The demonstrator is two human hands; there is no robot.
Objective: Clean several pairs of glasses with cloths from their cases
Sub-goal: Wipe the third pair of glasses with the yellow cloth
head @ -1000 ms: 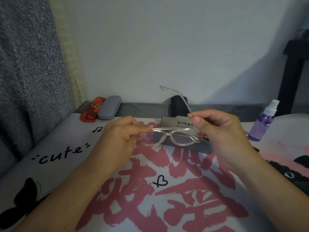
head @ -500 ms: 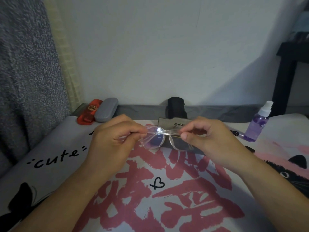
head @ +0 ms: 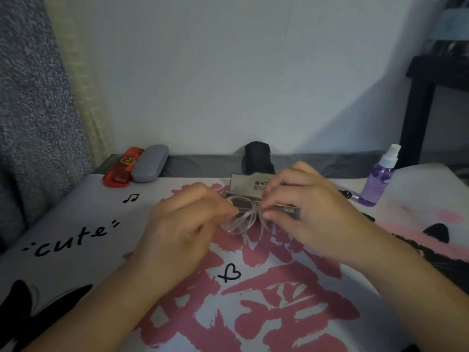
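Both hands, left (head: 187,219) and right (head: 304,207), pinch the seemingly folded clear glasses (head: 241,219).

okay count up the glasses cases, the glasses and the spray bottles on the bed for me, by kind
Glasses cases: 4 (red case, grey case, black case, open case)
Glasses: 1 (clear-framed glasses, held by left hand and right hand)
Spray bottles: 1 (purple spray bottle)
Total: 6

A plain pale wall (head: 228,72) fills the back, dim and shadowed toward the right. A speckled grey curtain (head: 33,110) hangs at the left beside a pale yellowish one (head: 86,92). A dark shelf frame (head: 418,102) stands at the right. The table (head: 63,212) wears a white cover printed with pink shapes and the word "cute".
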